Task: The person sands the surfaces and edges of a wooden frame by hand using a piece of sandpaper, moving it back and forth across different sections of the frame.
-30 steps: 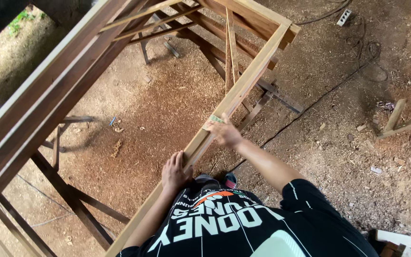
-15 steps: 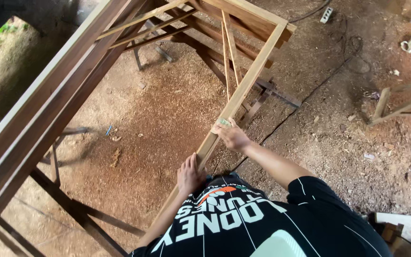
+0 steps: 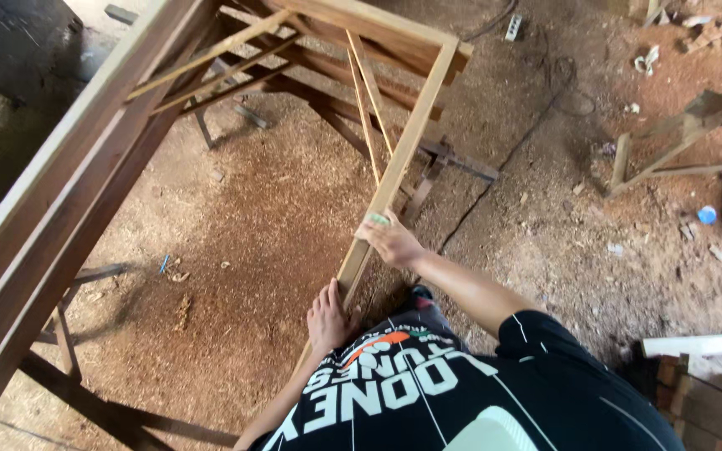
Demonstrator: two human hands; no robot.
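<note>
A long pale wooden rail [image 3: 407, 150] forms the near side of a large timber frame and runs from my body up to the frame's far corner. My left hand [image 3: 327, 319] lies on the rail's lower part, fingers together and pointing along it. Higher up, my right hand [image 3: 392, 240] presses a small green thing [image 3: 378, 219] against the rail's top face. What the green thing is I cannot tell. Two thin slats [image 3: 367, 108] lean inside the frame just beyond my right hand.
A thick dark beam [image 3: 68, 209] of the frame crosses the left side. Sawdust covers the earth floor [image 3: 252, 225]. A black cable [image 3: 495, 167] runs over the ground to the right. A small wooden stand [image 3: 662, 154] and stacked bricks [image 3: 712, 401] are on the right.
The view has swung slightly to the left and closer. Both hands stay on the rail at about the same places.
</note>
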